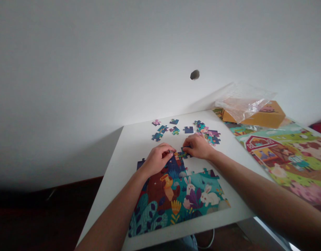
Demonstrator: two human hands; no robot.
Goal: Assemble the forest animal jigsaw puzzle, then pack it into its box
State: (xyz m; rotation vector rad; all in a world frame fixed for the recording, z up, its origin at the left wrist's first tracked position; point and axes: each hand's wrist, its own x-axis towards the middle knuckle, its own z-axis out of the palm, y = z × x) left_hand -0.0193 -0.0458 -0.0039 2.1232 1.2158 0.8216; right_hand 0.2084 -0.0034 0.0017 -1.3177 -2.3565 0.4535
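A partly joined jigsaw puzzle [176, 198] with a brown bear and white rabbits lies on the white table [113, 164]. My left hand [158, 158] is at its upper edge, fingers pinched on a small puzzle piece [171, 152]. Just to the right, my right hand [197, 145] has thumb and fingertips closed on a dark puzzle piece [186, 150] near the puzzle's top. Between the hands, greenish and orange piece parts show at the edge. Fingers partly cover the held pieces.
Several loose pieces [188, 130] lie behind the hands, some heaped at the right [211, 134]. A finished-looking farm picture [293, 157] covers the table's right side. Behind it stand a yellow box [267, 118] and clear plastic bag [244, 101], close to the wall.
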